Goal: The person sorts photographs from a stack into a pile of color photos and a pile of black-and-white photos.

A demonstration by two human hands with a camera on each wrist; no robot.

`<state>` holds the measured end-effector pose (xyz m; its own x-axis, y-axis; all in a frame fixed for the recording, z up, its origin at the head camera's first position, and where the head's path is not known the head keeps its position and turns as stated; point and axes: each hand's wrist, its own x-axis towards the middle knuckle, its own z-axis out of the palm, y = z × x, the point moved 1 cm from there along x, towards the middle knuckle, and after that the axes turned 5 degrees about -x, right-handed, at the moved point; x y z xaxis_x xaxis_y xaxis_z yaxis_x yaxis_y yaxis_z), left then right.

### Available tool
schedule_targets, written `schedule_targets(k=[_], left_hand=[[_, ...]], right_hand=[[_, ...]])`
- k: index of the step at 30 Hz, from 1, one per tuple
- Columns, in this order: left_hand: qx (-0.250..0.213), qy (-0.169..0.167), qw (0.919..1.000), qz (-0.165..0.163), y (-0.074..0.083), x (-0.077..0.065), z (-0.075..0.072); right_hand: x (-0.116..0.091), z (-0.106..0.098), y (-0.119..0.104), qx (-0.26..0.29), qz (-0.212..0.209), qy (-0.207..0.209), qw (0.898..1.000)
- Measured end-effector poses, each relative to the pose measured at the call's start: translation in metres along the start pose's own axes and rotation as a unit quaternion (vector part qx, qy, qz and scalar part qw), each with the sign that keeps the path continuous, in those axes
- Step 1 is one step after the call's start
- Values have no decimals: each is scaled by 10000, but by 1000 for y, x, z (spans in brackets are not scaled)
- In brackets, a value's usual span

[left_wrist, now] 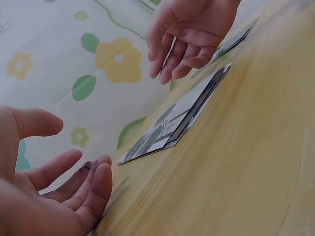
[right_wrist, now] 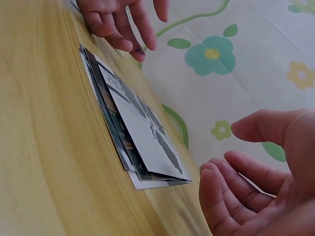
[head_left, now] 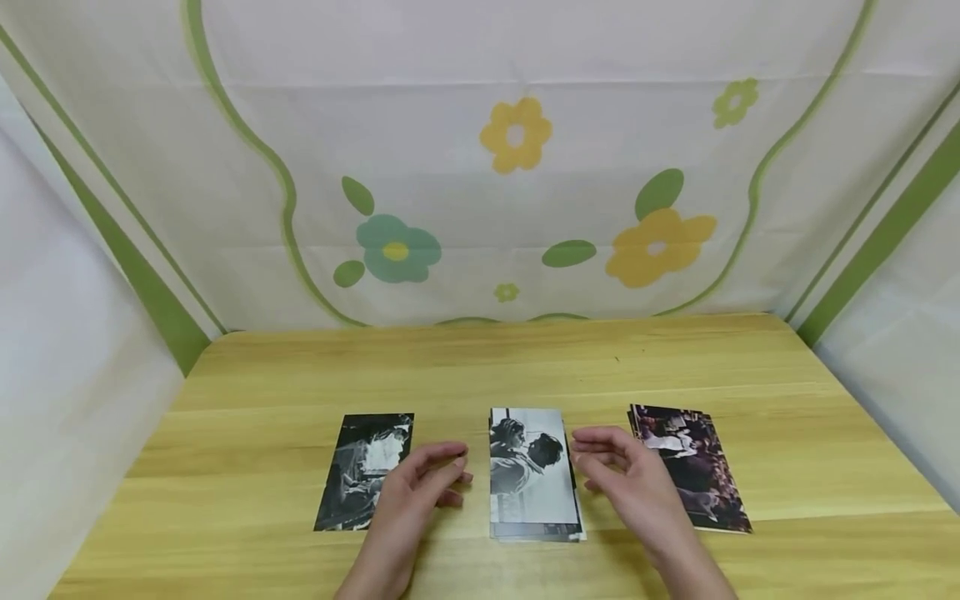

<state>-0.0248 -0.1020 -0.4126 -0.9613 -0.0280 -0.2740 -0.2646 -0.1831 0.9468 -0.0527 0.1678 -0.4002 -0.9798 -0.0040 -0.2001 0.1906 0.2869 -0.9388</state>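
Note:
In the head view a loose stack of photo cards (head_left: 527, 467) lies mid-table, topped by a black-and-white picture of two people. Just left of it hovers my left hand (head_left: 420, 492), fingers loosely bent, holding nothing. My right hand (head_left: 630, 483) is at the stack's right edge, also holding nothing; the right wrist view shows a gap between its fingers (right_wrist: 216, 182) and the cards. A dark black-and-white photo card (head_left: 363, 471) lies at the left, partly behind the left hand. At the right, a small pile of dark colour photo cards (head_left: 697, 467) is partly covered by the right hand.
The wooden table (head_left: 262, 375) carries all three groups of cards in a row. A white cloth (head_left: 450, 183) printed with flowers hangs along its back edge, and pale cloth sides (head_left: 67, 350) stand at left and right.

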Motion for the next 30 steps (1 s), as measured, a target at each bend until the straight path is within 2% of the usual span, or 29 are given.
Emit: schedule_targets(k=[9,21,30], left_hand=[[80,47,9999,-50,-2,4,-3],[-43,-127,9998,-118,-4,4,-1],[-36,-99,9999,-124,-1,5,-6]], right_hand=[[1,5,0,-31,-11,3,10000],[1,6,3,-10,232,195,9995],[4,7,-2,98,22,394,9992]])
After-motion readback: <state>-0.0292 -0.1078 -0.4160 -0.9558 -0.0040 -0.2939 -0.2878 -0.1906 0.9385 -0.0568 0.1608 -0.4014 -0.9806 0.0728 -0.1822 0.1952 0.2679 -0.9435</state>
